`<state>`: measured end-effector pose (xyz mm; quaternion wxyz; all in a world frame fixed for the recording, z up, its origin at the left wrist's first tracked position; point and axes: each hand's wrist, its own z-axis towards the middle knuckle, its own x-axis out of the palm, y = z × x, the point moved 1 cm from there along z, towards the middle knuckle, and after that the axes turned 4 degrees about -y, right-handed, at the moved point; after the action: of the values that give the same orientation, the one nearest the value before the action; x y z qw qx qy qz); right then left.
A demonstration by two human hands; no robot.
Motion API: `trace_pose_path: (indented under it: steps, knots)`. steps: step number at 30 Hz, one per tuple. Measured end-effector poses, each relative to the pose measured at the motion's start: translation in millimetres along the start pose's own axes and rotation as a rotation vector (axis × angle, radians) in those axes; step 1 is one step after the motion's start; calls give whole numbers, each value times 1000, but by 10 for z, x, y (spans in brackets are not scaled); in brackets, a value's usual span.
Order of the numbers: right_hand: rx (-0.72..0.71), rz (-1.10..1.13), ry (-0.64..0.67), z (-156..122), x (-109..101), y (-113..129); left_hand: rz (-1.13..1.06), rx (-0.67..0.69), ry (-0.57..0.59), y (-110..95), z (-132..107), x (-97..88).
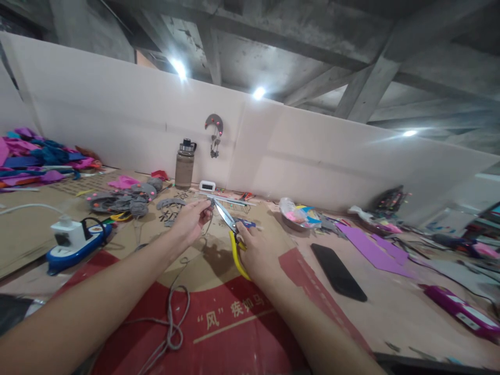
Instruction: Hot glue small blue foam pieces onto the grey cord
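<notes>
My right hand [260,255] grips a pair of scissors [224,213] with yellow handles, the blades pointing up and left. Closed in a pinch, my left hand [192,221] holds grey cord [210,225] close to the scissor tips. A small grey bit shows at its fingertips, too small to make out. More of the grey cord [182,312] lies in loose loops on the red and brown cardboard [230,346] below. Whether the blades touch the cord I cannot tell. To the left rests a heap of grey felt pieces [117,200] with pink dots.
A blue power strip [76,252] with a white plug stands at left. Behind are a water bottle [185,165] and a small white clock [207,186]. A bowl [297,223], black phone [338,272], purple sheets [371,247] and a magenta device [461,311] lie at right.
</notes>
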<state>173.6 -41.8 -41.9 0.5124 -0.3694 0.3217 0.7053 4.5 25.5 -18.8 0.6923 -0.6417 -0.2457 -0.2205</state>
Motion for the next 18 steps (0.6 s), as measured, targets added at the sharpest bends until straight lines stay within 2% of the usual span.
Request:
trace_pose_path:
  steps: [7,13,18]
  knots:
    - [9,14,-15,0,-5,-13,22,11,7,8,2,-7]
    - [61,221,-55,20,68,-82,16,2,1,-10,23,-27]
    - [70,239,-47,21,68,-92,11,10,6,-2,56,-54]
